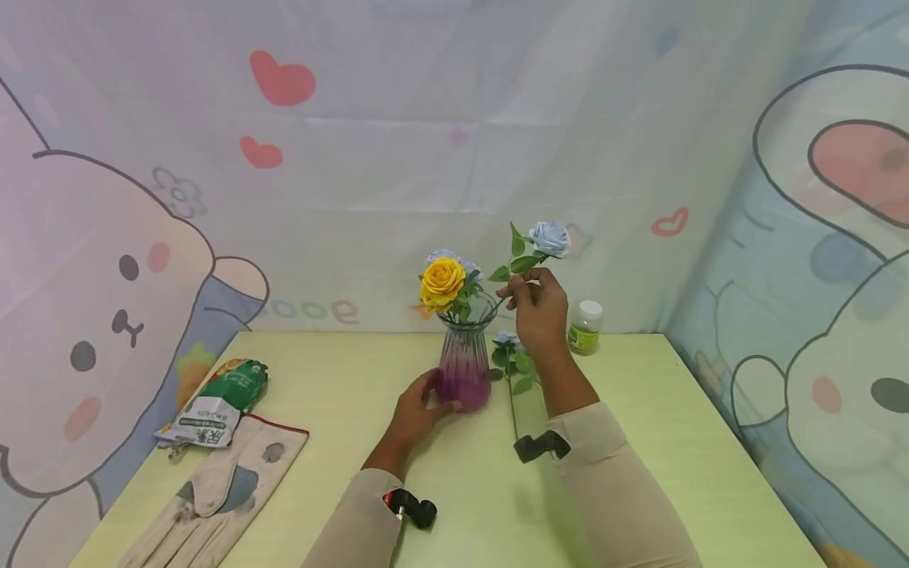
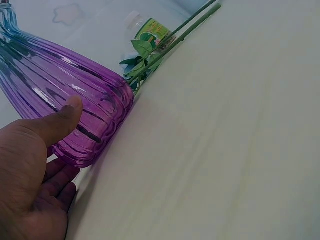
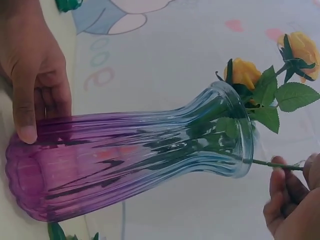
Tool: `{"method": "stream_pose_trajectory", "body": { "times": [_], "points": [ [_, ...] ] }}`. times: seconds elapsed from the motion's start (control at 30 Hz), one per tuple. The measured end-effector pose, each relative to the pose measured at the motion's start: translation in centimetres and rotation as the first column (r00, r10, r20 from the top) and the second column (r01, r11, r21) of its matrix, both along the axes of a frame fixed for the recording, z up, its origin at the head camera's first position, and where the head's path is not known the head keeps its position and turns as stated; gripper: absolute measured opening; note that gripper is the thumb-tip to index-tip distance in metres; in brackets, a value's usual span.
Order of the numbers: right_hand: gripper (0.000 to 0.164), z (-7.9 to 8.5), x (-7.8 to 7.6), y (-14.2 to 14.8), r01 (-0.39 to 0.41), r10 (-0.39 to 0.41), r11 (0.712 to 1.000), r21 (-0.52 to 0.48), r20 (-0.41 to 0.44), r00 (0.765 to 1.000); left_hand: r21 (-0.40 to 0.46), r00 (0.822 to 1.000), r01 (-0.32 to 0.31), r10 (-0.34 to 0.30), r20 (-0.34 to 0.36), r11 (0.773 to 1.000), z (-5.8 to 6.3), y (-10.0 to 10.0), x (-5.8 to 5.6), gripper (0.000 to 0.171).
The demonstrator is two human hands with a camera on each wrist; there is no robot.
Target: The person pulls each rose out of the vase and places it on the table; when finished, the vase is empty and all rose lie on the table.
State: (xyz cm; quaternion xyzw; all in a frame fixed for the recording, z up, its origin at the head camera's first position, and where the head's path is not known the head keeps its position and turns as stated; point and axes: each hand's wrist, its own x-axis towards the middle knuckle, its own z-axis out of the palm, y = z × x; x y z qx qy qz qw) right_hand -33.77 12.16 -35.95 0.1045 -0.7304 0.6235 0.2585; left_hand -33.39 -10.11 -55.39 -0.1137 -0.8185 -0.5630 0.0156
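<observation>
A ribbed glass vase (image 1: 465,371), purple at the base and bluish at the mouth, stands on the table. My left hand (image 1: 415,414) grips its lower part, thumb on the near side in the left wrist view. Inside the vase are yellow roses (image 3: 245,72) and pale blue roses, leaning left in the head view. My right hand (image 1: 540,308) pinches the green stem (image 3: 270,164) of another pale blue rose (image 1: 550,239) just outside the rim. That stem's lower end passes into the vase mouth in the right wrist view.
Another blue rose (image 1: 524,367) lies on the table (image 1: 667,473) right of the vase. Behind it stands a white-capped bottle (image 1: 585,327). At left, a green and white packet (image 1: 216,402) lies against a pale work glove (image 1: 220,497). A printed cloth hangs behind the table.
</observation>
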Motion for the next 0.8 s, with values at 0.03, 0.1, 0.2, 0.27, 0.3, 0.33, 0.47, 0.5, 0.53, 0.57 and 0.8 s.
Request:
{"method": "stream_pose_trajectory", "body": {
  "times": [0.03, 0.1, 0.2, 0.27, 0.3, 0.33, 0.47, 0.5, 0.53, 0.57, 0.8],
  "points": [
    [0.016, -0.05, -0.03, 0.01, -0.008, 0.008, 1.000, -0.023, -0.008, 1.000, -0.001, 1.000, 0.000, 0.000, -0.001, 1.000, -0.01, 0.02, 0.00, 0.082],
    [0.014, -0.20, -0.08, -0.01, -0.033, 0.031, 0.995, -0.092, -0.017, 0.999, 0.002, 1.000, -0.002, 0.002, 0.002, 1.000, -0.03, 0.07, -0.01, 0.082],
    [0.016, -0.34, -0.15, -0.21, -0.071, 0.063, 0.979, -0.191, -0.050, 0.997, 0.007, 1.000, -0.006, 0.006, 0.007, 1.000, -0.01, 0.04, -0.05, 0.082],
    [0.017, -0.45, -0.16, -0.32, -0.091, 0.073, 0.969, -0.228, -0.082, 0.994, 0.008, 1.000, -0.004, 0.004, 0.008, 1.000, 0.01, 0.04, -0.07, 0.082],
    [0.015, -0.47, -0.15, -0.34, -0.094, 0.073, 0.968, -0.234, -0.095, 0.993, 0.009, 1.000, -0.003, 0.003, 0.008, 1.000, 0.03, 0.03, -0.08, 0.082],
    [0.013, -0.49, -0.07, -0.36, -0.097, 0.074, 0.967, -0.235, -0.106, 0.992, 0.010, 1.000, -0.003, 0.003, 0.006, 1.000, 0.01, 0.03, -0.07, 0.082],
    [0.014, -0.55, 0.21, -0.31, -0.050, 0.031, 0.981, -0.186, -0.105, 0.994, 0.018, 1.000, -0.002, 0.002, 0.004, 1.000, 0.03, 0.02, -0.07, 0.082],
    [0.015, -0.60, 0.23, -0.26, -0.040, 0.023, 0.983, -0.180, -0.098, 0.995, 0.022, 1.000, -0.002, 0.002, 0.004, 1.000, 0.06, 0.02, -0.07, 0.082],
    [0.016, -0.63, 0.27, -0.22, -0.033, 0.017, 0.984, -0.174, -0.091, 0.996, 0.022, 1.000, -0.002, 0.002, 0.004, 1.000, 0.08, 0.02, -0.07, 0.082],
    [0.017, -0.68, 0.28, -0.17, -0.031, 0.017, 0.985, -0.170, -0.088, 0.996, 0.024, 1.000, -0.002, 0.001, 0.005, 1.000, 0.09, 0.03, -0.08, 0.082],
    [0.029, -0.90, 0.26, 0.19, -0.128, 0.100, 0.961, -0.245, -0.122, 0.987, 0.019, 1.000, -0.003, 0.003, 0.013, 1.000, 0.05, 0.05, -0.10, 0.083]
  ]
}}
